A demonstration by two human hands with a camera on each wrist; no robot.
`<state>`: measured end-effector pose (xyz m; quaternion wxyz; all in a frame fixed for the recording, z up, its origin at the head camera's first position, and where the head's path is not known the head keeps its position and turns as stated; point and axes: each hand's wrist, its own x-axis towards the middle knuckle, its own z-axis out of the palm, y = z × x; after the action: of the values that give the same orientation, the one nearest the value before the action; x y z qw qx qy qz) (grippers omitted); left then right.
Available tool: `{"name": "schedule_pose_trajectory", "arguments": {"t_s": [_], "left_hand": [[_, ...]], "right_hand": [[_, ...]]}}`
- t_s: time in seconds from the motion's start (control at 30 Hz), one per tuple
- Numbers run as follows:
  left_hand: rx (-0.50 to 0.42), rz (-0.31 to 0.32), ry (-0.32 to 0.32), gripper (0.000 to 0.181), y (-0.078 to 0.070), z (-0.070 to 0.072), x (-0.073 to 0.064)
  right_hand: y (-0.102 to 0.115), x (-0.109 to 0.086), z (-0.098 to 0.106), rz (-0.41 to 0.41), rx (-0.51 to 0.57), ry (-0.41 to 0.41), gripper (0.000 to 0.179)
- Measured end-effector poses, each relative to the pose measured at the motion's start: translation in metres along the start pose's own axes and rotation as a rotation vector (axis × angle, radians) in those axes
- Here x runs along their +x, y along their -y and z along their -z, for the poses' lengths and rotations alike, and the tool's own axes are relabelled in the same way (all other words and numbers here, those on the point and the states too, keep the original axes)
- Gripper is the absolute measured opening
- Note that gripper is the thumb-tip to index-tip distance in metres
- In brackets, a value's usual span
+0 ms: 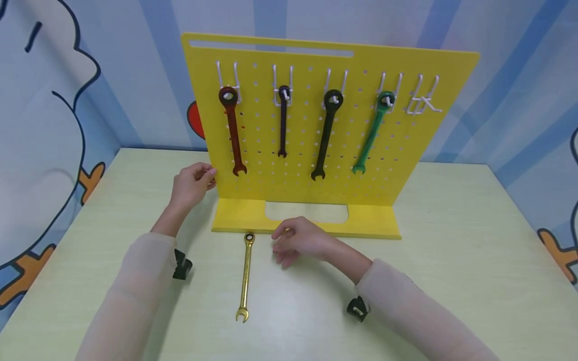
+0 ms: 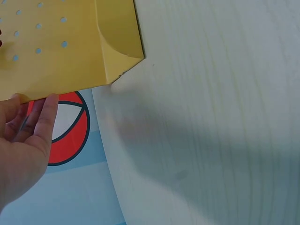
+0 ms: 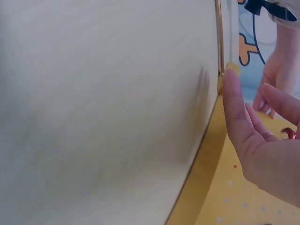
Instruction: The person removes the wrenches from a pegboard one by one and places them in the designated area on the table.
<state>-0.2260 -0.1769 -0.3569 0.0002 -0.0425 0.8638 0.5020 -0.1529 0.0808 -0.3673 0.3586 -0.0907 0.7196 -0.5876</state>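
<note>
A yellow pegboard point(image 1: 298, 185) stands upright on the table. At its left edge my left hand point(image 1: 191, 185) holds the board between thumb and fingers; the left wrist view shows the fingertips point(image 2: 50, 105) right at that edge. My right hand point(image 1: 300, 240) is just in front of the board's base, fingers loosely bent and holding nothing. To its left lies a gold combination wrench point(image 1: 246, 278), ring end toward the board and open end toward me. Four wrenches hang from hooks: red point(image 1: 233, 130), small dark purple point(image 1: 283, 123), black point(image 1: 326, 135) and green point(image 1: 372, 133).
A white hook point(image 1: 423, 100) at the board's far right carries no wrench. The board's base point(image 1: 372, 220) has a cut-out in its middle. Pale wood-grain table point(image 1: 451, 281) surrounds it, with a blue cartoon-printed wall point(image 1: 343, 22) behind.
</note>
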Motion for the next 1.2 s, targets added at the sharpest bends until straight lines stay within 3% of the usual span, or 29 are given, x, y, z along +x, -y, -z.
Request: {"name": "schedule_pose_trajectory", "arguments": {"t_s": [0.67,1.2], "left_hand": [[0.008,-0.018,0.003,0.032,0.002,-0.001,0.001],[0.026,-0.016,0.0,0.031,0.0,-0.001,0.0]], "right_hand": [[0.029,-0.024,0.06,0.065,-0.058,-0.144,0.031],[0.052,-0.063,0.11,0.131,-0.111,-0.308,0.038]]}}
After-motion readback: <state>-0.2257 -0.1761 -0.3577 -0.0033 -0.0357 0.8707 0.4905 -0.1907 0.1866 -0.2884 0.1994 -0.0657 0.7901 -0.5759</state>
